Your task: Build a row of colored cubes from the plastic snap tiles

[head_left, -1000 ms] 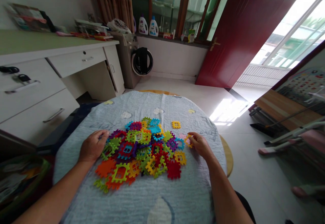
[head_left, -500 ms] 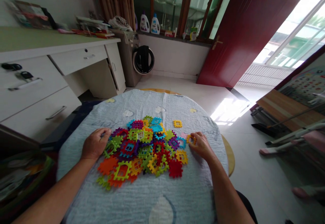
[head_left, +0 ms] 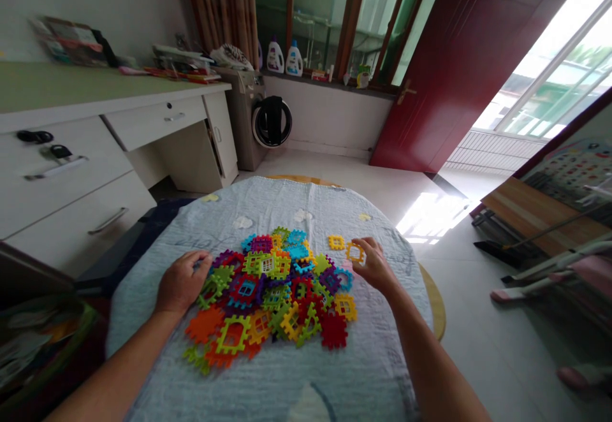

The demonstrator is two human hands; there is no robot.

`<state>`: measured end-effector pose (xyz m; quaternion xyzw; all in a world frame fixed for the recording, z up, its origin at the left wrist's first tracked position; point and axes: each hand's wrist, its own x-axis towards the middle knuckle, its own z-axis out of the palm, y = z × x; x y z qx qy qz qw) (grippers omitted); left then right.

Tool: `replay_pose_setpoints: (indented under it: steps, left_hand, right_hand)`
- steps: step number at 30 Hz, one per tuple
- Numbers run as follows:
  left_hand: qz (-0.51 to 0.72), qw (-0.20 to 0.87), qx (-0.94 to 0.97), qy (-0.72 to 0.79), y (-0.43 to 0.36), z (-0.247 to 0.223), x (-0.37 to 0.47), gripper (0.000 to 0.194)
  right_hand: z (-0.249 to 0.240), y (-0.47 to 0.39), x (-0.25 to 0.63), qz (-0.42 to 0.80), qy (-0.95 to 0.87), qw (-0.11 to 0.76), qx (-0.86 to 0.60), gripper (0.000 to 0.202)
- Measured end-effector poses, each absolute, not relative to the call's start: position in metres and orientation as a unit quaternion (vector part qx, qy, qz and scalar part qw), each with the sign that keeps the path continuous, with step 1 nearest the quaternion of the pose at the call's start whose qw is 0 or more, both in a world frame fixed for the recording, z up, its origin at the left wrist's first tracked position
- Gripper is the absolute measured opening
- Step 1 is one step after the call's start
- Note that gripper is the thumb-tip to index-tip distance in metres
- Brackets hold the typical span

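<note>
My right hand (head_left: 374,264) pinches a yellow toothed building tile (head_left: 349,254) with an open middle, over the cloth to the right of the pile. A second yellow tile (head_left: 336,242) lies just left of it. My left hand (head_left: 182,282) rests at the pile's left edge, fingers curled; what they hold, if anything, is hidden. Between the hands spreads a heap of interlocking plastic tiles (head_left: 277,296) in green, red, purple, blue, orange and yellow, several with window shapes. A dark red tile (head_left: 333,331) lies at its near right.
The round table wears a pale blue cloth (head_left: 268,390). A white desk (head_left: 165,116) and a washing machine (head_left: 249,119) with its door ajar stand behind on the left. A red door (head_left: 459,71) is at the back right, and a bag (head_left: 43,352) is low on the left.
My right hand has lifted the yellow tile and moved it slightly up and left, toward the other yellow tile. My left hand stays by the pile. The view has tipped slightly upward.
</note>
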<state>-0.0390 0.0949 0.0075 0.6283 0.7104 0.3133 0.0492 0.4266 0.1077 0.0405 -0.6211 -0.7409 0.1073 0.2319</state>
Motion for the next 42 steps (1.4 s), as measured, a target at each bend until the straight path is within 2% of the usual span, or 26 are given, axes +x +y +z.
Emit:
replay_pose_setpoints:
  steps: [6, 10, 20, 25, 30, 35, 42]
  left_hand:
    - [0.312, 0.050, 0.627, 0.713, 0.095, 0.005, -0.040, 0.040]
    - [0.319, 0.052, 0.628, 0.708, 0.096, 0.002, -0.041, 0.039]
    - [0.319, 0.044, 0.632, 0.705, 0.095, 0.005, -0.040, 0.033]
    - [0.321, 0.042, 0.633, 0.704, 0.095, 0.004, -0.041, 0.034]
    - [0.320, 0.042, 0.637, 0.701, 0.096, 0.003, -0.043, 0.031]
    - [0.319, 0.041, 0.627, 0.710, 0.096, 0.004, -0.042, 0.032]
    - [0.321, 0.044, 0.625, 0.710, 0.095, 0.007, -0.039, 0.031]
  right_hand:
    - [0.054, 0.166, 0.396, 0.115, -0.789, 0.093, -0.596, 0.053]
    - [0.039, 0.181, 0.393, 0.122, -0.796, 0.057, -0.590, 0.044]
    - [0.033, 0.199, 0.395, 0.132, -0.815, 0.032, -0.563, 0.041]
    - [0.030, 0.197, 0.400, 0.128, -0.807, 0.044, -0.575, 0.047]
    - [0.037, 0.201, 0.449, 0.102, -0.762, 0.061, -0.637, 0.056]
    - [0.043, 0.215, 0.493, 0.086, -0.730, 0.055, -0.676, 0.054]
    - [0.031, 0.223, 0.500, 0.100, -0.724, 0.027, -0.682, 0.046]
